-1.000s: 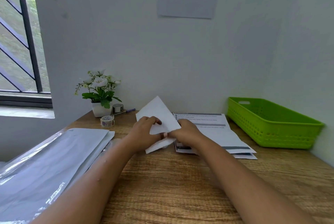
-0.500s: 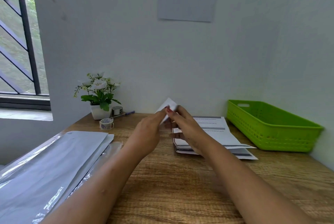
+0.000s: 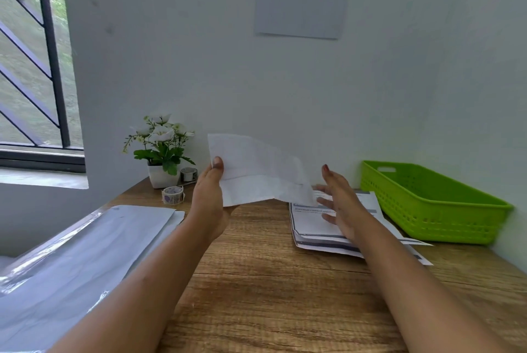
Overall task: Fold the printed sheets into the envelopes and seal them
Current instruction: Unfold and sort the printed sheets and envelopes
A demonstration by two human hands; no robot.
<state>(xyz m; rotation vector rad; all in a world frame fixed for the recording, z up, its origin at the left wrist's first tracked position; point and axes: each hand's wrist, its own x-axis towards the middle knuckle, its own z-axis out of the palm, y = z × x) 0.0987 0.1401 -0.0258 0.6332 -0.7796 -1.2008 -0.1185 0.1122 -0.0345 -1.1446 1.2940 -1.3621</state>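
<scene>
Sheet now in left hand alone, right hand apart.

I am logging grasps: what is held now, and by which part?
The left hand holds the sheet by its left edge, thumb on the front. The right hand, fingers spread, holds nothing.

Soft, even daylight enters through the window. Glare streaks the glossy envelopes below the window. Wide-angle distortion bows the picture edges. The sheet is slightly blurred.
</scene>
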